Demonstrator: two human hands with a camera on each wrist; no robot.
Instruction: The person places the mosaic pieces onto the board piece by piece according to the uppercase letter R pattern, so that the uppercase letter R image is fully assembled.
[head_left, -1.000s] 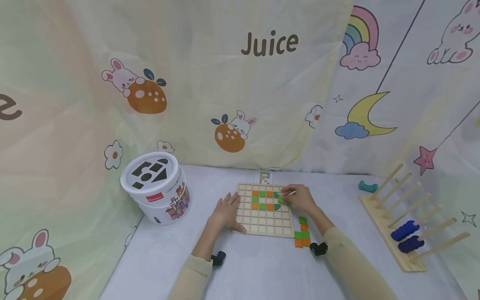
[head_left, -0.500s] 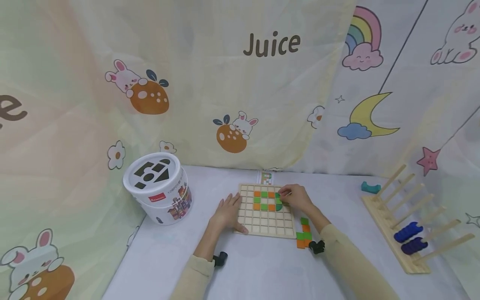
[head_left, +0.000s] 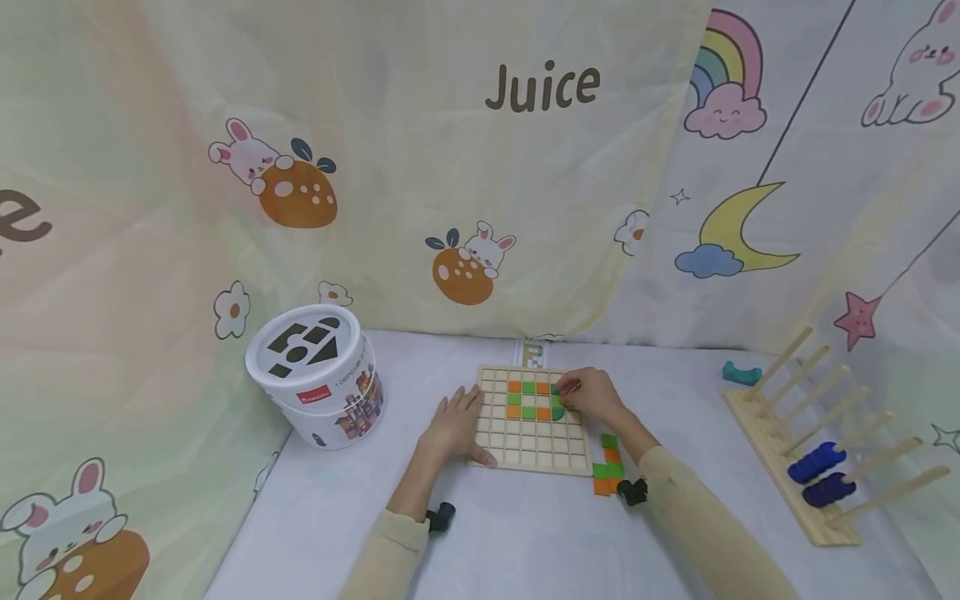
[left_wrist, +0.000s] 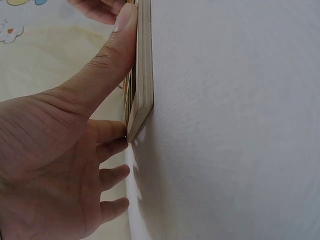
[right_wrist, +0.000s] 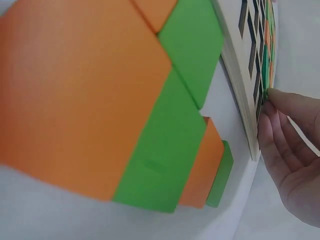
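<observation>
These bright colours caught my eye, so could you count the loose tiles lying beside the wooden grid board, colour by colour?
Loose green tiles: 3
Loose orange tiles: 3
Total beside the wooden grid board: 6

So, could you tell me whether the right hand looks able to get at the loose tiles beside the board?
Probably yes: the loose tiles lie uncovered beside the board, near the right hand, and nothing seems to block the way.
</observation>
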